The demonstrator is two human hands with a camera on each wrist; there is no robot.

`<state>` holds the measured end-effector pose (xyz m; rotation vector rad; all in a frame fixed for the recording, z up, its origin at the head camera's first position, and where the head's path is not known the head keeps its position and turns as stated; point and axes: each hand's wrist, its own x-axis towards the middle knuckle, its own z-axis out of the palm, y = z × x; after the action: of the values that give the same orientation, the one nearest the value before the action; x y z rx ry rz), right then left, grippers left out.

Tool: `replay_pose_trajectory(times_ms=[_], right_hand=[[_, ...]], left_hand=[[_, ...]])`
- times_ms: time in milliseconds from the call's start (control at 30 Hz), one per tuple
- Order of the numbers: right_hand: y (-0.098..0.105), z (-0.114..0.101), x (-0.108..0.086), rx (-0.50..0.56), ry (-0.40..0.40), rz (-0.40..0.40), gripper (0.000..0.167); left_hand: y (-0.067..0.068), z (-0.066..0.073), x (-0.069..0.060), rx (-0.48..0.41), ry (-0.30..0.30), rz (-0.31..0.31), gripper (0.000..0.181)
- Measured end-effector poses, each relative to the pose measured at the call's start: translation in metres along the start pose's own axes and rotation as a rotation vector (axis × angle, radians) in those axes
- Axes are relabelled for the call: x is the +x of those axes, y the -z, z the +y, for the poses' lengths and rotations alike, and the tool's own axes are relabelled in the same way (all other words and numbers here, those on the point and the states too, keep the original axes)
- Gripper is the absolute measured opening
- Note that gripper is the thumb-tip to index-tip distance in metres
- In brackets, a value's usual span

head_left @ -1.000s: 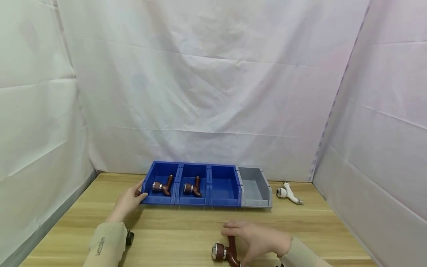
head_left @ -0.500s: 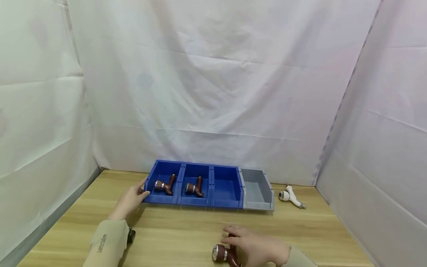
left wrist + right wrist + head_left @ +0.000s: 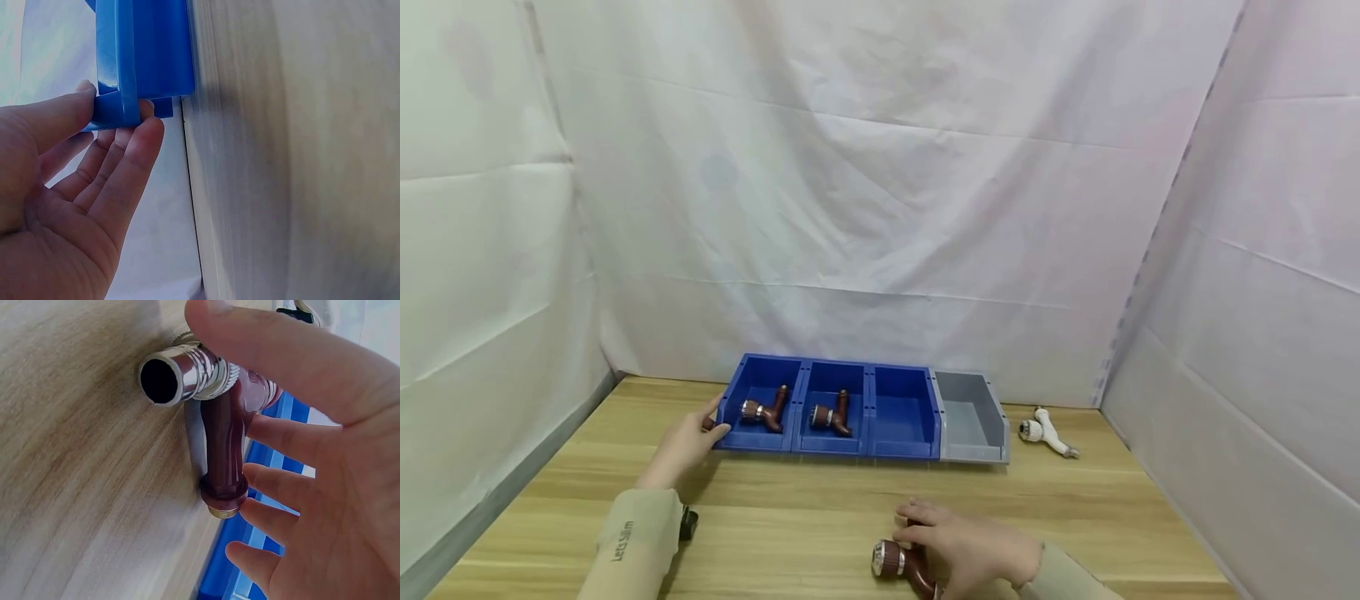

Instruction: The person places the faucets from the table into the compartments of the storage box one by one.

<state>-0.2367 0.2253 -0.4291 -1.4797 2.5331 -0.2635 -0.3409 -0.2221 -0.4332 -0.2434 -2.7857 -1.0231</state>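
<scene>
The left hand (image 3: pixel 683 447) grips the left end of a joined row of bins (image 3: pixel 831 455); in the left wrist view its thumb and fingers pinch the blue bin's edge (image 3: pixel 127 69). Dark red faucets lie in the first (image 3: pixel 772 416) and second (image 3: pixel 841 419) blue bins. At the table's front, the right hand (image 3: pixel 973 550) is around another dark red faucet (image 3: pixel 890 559). The right wrist view shows that faucet (image 3: pixel 225 444) beside the right hand (image 3: pixel 325 444), its fingers spread and loosely bent along it, fingertips near or touching its body.
The third blue bin (image 3: pixel 904 455) and a grey bin (image 3: pixel 973 455) hold nothing. A white faucet (image 3: pixel 1051 435) lies on the wooden table (image 3: pixel 775 525) right of the bins. White cloth (image 3: pixel 850 208) hangs behind and at both sides.
The right hand has settled lower over the front faucet, its fingers closer around it. The left hand keeps its grip on the bin edge. The head view has shifted slightly.
</scene>
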Motion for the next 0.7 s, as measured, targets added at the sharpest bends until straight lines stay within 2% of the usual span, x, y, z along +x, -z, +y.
replay_pose_trajectory(times_ms=[133, 367, 700], right_hand=[[0.0002, 0.0004, 0.0013, 0.005, -0.029, -0.008, 0.082], [0.0010, 0.0014, 0.0010, 0.027, -0.050, -0.024, 0.073], [0.0008, -0.0020, -0.0001, 0.004, -0.081, -0.025, 0.074]], left_hand=[[0.0009, -0.0007, 0.0011, 0.008, -0.010, 0.004, 0.060], [0.0014, -0.0002, -0.0017, -0.004, 0.008, -0.010, 0.060], [0.0013, 0.0016, -0.0003, 0.013, 0.007, -0.011, 0.060]])
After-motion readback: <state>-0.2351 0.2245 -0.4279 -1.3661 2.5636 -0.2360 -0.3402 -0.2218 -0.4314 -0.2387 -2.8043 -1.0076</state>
